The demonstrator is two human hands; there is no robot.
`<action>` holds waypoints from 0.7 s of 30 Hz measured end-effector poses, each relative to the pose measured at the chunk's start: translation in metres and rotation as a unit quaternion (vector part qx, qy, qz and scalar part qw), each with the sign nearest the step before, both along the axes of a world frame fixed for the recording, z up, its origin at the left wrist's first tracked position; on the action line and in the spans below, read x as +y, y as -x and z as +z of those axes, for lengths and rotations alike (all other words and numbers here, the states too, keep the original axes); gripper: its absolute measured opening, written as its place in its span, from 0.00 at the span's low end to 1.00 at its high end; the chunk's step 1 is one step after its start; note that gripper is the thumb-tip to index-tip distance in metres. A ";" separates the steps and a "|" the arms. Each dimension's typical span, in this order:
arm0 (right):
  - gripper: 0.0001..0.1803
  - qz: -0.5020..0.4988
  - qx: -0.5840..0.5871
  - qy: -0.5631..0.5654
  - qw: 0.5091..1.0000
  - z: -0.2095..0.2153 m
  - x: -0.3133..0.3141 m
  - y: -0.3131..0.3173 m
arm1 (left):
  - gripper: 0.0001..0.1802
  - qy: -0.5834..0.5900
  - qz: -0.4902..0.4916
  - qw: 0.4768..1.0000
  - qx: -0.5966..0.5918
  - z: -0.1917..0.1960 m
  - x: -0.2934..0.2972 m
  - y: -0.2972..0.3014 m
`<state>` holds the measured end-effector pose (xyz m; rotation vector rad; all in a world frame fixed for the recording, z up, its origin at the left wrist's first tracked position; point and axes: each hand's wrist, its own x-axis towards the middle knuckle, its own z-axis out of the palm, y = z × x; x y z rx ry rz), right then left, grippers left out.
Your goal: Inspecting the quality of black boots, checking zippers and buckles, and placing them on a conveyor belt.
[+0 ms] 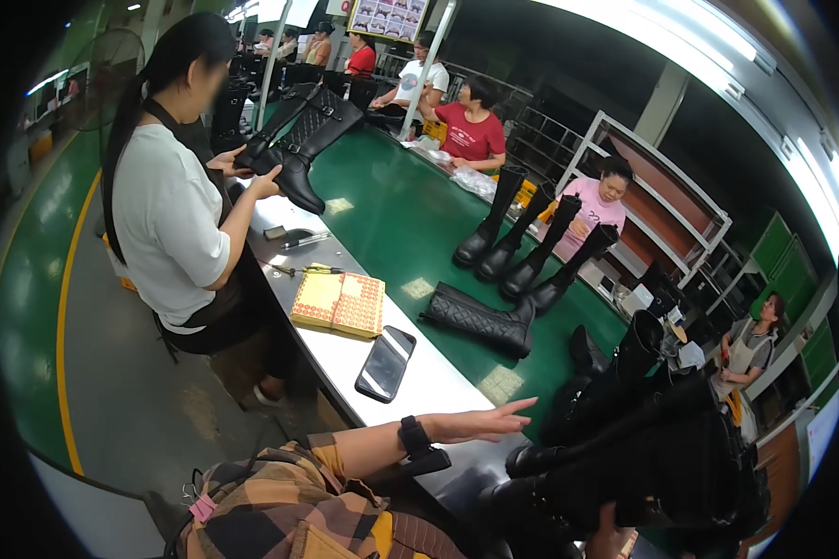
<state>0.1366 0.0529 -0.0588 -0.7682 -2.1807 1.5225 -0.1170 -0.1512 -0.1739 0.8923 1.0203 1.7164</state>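
My left hand (480, 424), with a black band on its wrist, reaches over the metal table edge with its fingers stretched out and nothing in it. At the lower right, my right hand (609, 536) is partly hidden behind a tall black boot (625, 470) and grips it. The boot lies tilted, its toe toward the left hand. Behind it stand more black boots (583, 396), overlapping in the dark. Farther off, a quilted black boot (483, 319) lies on its side on the green belt (382, 200).
A black phone (386, 363) and a yellow box with a sheet of red round stickers (340, 303) lie on the metal edge. Several upright black boots (531, 242) stand across the belt. At left, a person in white (172, 200) holds boots; other people sit opposite.
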 end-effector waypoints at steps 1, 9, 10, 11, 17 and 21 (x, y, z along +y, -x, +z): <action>0.33 0.045 0.084 0.028 0.995 -0.013 -0.001 0.008 | 0.55 0.002 -0.005 1.000 0.006 0.008 0.002 -0.005; 0.35 0.044 0.103 -0.028 0.993 -0.077 0.021 0.011 | 0.62 -0.067 0.148 0.952 0.260 0.033 0.068 -0.066; 0.35 0.058 0.107 -0.059 0.991 -0.077 0.025 0.005 | 0.60 -0.081 0.185 0.948 0.248 0.032 0.074 -0.069; 0.35 0.061 0.105 -0.091 0.988 -0.078 0.027 -0.001 | 0.58 -0.048 0.214 0.935 0.277 0.030 0.078 -0.070; 0.50 -0.019 0.325 -0.299 0.897 -0.055 0.045 -0.011 | 0.52 -0.008 0.240 0.924 0.299 0.021 0.088 -0.071; 0.48 -0.115 0.402 -0.525 0.741 0.031 0.063 -0.023 | 0.51 -0.022 0.230 0.928 0.292 0.018 0.087 -0.071</action>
